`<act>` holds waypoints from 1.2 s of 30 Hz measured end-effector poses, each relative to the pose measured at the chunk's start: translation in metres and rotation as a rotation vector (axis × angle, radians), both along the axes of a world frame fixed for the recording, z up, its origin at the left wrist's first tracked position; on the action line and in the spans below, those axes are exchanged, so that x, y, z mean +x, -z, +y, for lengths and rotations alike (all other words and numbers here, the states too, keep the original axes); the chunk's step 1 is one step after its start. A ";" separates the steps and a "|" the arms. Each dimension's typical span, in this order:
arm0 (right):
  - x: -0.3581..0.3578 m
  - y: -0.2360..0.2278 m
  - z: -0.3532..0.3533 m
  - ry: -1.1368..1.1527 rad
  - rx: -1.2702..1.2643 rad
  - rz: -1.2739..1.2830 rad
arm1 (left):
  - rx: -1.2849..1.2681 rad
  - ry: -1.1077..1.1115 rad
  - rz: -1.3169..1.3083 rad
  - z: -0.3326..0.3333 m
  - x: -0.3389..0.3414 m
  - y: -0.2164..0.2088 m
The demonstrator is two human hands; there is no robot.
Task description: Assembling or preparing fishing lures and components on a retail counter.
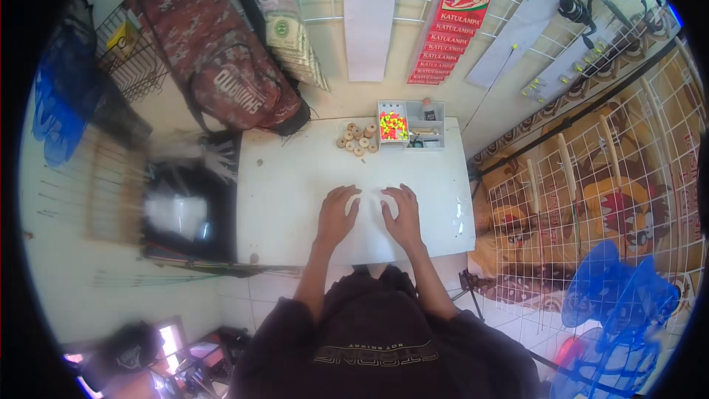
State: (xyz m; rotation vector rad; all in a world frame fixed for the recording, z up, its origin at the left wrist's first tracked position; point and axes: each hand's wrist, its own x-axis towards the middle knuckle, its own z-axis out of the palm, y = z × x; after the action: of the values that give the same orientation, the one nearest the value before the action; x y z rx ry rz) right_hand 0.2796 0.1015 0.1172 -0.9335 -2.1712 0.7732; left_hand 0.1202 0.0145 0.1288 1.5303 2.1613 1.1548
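My left hand (339,214) and my right hand (402,214) rest over the white table (284,199), a small gap between them. Both have loosely curved fingers held apart, and neither holds anything. Beyond them, at the table's far side, lies a cluster of small round wooden spools (359,140). Just right of the spools stands a grey compartment tray (430,131). Its left compartment holds many small yellow and pink-red beads (394,126). A small bottle with a dark label (428,112) stands in its back right compartment, with thin small items in front.
A camouflage rod bag (236,85) leans at the table's far left corner. Packets (456,26) hang from a white wall grid behind the table. Another wire grid (583,177) and blue nets (617,288) are at right. A black container (181,210) stands left.
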 end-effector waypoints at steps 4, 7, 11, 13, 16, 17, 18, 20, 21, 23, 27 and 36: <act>0.000 -0.009 -0.021 -0.097 0.027 -0.014 | -0.043 -0.005 -0.012 -0.028 0.005 -0.007; 0.006 -0.019 -0.040 -0.158 0.062 0.000 | 0.017 -0.042 0.012 -0.049 0.017 -0.012; 0.021 -0.032 -0.080 -0.142 0.088 0.047 | 0.028 -0.018 0.071 -0.083 0.035 -0.018; 0.030 -0.037 -0.104 -0.120 0.061 0.054 | 0.047 -0.006 0.095 -0.103 0.048 -0.023; 0.040 -0.037 -0.137 -0.099 0.050 0.118 | 0.063 -0.021 0.080 -0.134 0.061 -0.029; 0.043 -0.034 -0.145 -0.110 0.046 0.116 | 0.093 -0.041 0.076 -0.145 0.064 -0.031; 0.046 -0.033 -0.153 -0.115 0.049 0.118 | 0.095 -0.047 0.062 -0.157 0.068 -0.034; 0.046 -0.032 -0.171 -0.130 0.050 0.121 | 0.080 -0.067 0.065 -0.180 0.067 -0.036; 0.044 -0.033 -0.180 -0.138 0.038 0.117 | 0.068 -0.076 0.068 -0.192 0.064 -0.037; 0.037 -0.034 -0.196 -0.156 0.028 0.116 | 0.074 -0.090 0.055 -0.214 0.055 -0.039; 0.011 -0.039 -0.228 -0.187 0.044 0.144 | 0.103 -0.166 0.103 -0.254 0.032 -0.048; -0.103 -0.053 -0.292 -0.316 0.022 0.233 | 0.195 -0.321 0.106 -0.346 -0.052 -0.065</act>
State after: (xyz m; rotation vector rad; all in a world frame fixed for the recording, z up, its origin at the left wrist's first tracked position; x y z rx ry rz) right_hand 0.1770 -0.1905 0.1700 -0.4659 -2.1372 0.9535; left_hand 0.0686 -0.3319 0.1934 1.3782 2.4979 1.4513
